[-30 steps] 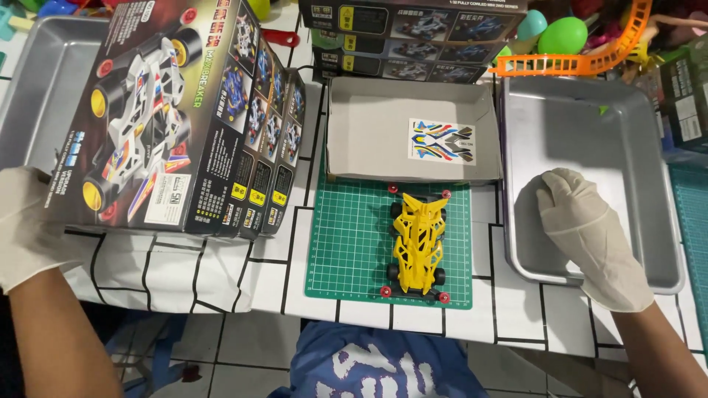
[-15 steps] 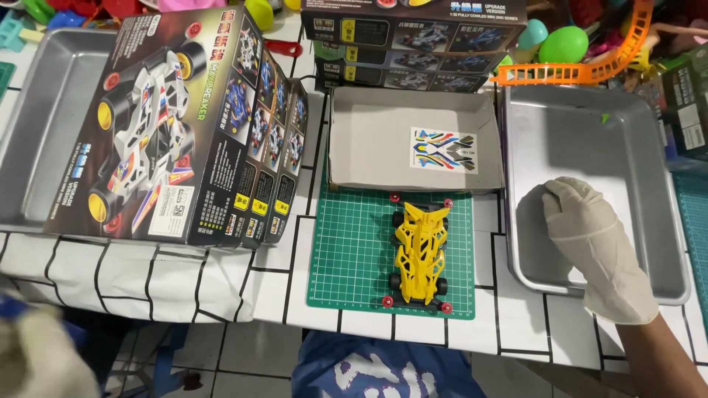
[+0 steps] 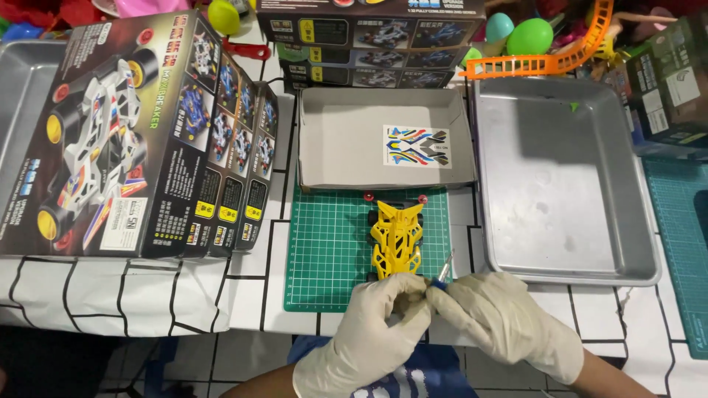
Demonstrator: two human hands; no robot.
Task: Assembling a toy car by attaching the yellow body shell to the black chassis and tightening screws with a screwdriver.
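Both my gloved hands have come in from the sides: my left hand (image 3: 366, 332) now pinches the rear of the yellow plastic toy car chassis (image 3: 397, 239) on the green gridded cutting mat (image 3: 332, 250), while my right hand (image 3: 509, 320) grips a small blue-handled screwdriver (image 3: 442, 273) beside it, so work on the car is under way.

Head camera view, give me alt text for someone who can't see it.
Two gloved hands, left hand and right hand, meet at the rear of a yellow toy car on a green cutting mat, the right holding a small screwdriver. A metal tray sits right.

A single head-worn camera looks steeply down from close above the white-tiled, black-lined table (image 3: 243, 302), facing forward across it toward the cluttered far edge; no other view exists.
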